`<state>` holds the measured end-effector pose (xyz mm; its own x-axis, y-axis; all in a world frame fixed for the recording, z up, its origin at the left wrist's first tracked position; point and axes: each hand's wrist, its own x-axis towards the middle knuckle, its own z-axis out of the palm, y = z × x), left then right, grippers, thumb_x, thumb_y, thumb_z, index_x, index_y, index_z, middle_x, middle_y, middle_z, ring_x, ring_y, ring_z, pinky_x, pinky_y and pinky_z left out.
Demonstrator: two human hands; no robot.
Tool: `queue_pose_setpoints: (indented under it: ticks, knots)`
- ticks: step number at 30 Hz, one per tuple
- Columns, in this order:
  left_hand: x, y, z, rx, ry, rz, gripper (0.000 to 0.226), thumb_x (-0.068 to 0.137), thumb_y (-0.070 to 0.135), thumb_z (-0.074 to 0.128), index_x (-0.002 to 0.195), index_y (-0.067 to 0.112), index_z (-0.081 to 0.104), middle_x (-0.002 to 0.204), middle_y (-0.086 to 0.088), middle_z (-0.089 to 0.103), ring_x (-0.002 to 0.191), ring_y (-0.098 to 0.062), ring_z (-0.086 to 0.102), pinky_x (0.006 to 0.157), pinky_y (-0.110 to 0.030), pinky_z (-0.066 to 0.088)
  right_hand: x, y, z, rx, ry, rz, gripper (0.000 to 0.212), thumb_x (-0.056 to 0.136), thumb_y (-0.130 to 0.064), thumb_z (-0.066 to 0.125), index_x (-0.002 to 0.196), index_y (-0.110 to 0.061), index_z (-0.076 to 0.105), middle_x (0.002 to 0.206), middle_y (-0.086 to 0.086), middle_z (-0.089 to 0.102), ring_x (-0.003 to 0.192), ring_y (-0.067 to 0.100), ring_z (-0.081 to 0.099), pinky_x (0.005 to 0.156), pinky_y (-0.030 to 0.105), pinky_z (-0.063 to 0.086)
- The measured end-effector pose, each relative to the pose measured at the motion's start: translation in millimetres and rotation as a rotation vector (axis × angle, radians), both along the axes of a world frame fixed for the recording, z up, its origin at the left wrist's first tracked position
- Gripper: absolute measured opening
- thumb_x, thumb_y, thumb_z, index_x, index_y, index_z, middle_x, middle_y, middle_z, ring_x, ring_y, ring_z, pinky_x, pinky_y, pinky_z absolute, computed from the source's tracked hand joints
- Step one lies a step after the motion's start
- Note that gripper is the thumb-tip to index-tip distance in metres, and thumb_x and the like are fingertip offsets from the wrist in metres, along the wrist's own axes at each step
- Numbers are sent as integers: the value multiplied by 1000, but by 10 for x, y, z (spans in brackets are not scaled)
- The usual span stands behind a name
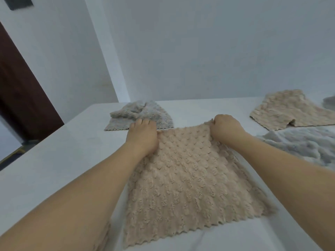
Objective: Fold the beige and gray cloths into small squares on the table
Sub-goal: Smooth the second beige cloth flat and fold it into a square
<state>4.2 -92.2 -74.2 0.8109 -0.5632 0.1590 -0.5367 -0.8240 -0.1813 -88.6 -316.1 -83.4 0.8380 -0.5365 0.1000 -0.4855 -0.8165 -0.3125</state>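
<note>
A fluffy beige cloth (190, 182) lies spread flat on the white table (63, 160) in front of me. My left hand (142, 135) rests on its far left corner with the fingers stretched forward, their tips touching a crumpled gray cloth (139, 114) just beyond. My right hand (225, 128) grips the beige cloth's far right corner with curled fingers. A second beige cloth (288, 110) lies at the far right. Another gray cloth (304, 144) is bunched at the right edge of the view.
The table's left edge runs diagonally, with a dark brown door (21, 98) and floor beyond it. A pale wall (199, 51) stands right behind the table's far edge. A bit of one more gray cloth (329, 102) shows at the far right.
</note>
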Motion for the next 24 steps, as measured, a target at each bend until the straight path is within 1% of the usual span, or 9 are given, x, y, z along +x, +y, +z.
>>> queue_pose_setpoints:
  ticks: [1,2,4,6,7,9,10,12,24]
  knots:
    - [24,-36,-9,-67,-61,-22,36,84,10,44,120,9,50,127,-10,50,118,-29,41,98,-38,33,54,16,19,-54,-36,-3,15,89,-6,39,74,-5,44,82,9,47,79,27,49,58,29,36]
    - [31,-75,0,-163,-89,-54,40,82,5,44,121,7,50,126,-10,50,116,-29,43,97,-36,33,85,51,43,-90,-104,5,13,91,-8,39,85,-3,49,93,11,48,88,29,50,66,33,40]
    - [-12,-179,4,-396,-21,-118,41,82,1,44,122,6,52,125,-9,51,115,-27,46,94,-34,36,103,169,60,-35,-214,109,29,95,-9,37,117,-1,53,121,14,52,111,33,51,91,39,44]
    - [-112,-274,-76,-496,147,-156,34,91,6,42,123,5,54,127,-10,52,119,-28,47,97,-36,38,56,333,-8,89,-160,277,42,99,-15,32,140,-8,43,146,8,42,133,28,39,111,37,31]
    - [-173,-297,-163,-450,217,-169,34,96,13,39,126,6,53,132,-9,51,125,-29,45,102,-37,36,37,400,-94,101,-77,337,45,101,-22,29,145,-13,38,152,5,35,139,25,32,115,37,24]
    - [-277,-288,-363,-279,316,-128,47,103,29,26,145,12,38,154,-5,33,144,-26,26,117,-38,20,11,476,-278,-40,88,376,51,103,-35,20,151,-19,25,159,3,21,146,22,18,119,40,12]
    - [-305,-268,-424,-234,328,-90,52,104,33,21,152,16,26,161,-1,21,148,-22,15,121,-39,10,18,477,-344,-95,125,370,54,102,-39,16,153,-22,18,161,1,14,148,20,11,120,40,6]
    - [-296,-248,-457,-225,310,-60,55,104,36,17,156,18,14,163,2,9,150,-18,5,121,-38,1,30,471,-371,-120,141,351,55,102,-41,13,154,-24,11,162,-2,6,149,17,4,120,40,2]
    - [-227,-39,-430,-176,356,-31,58,103,43,12,156,21,4,164,6,-1,150,-13,-3,121,-38,-3,-80,286,-326,-69,209,332,56,102,-45,9,155,-27,2,162,-4,-5,149,14,-5,120,36,-3]
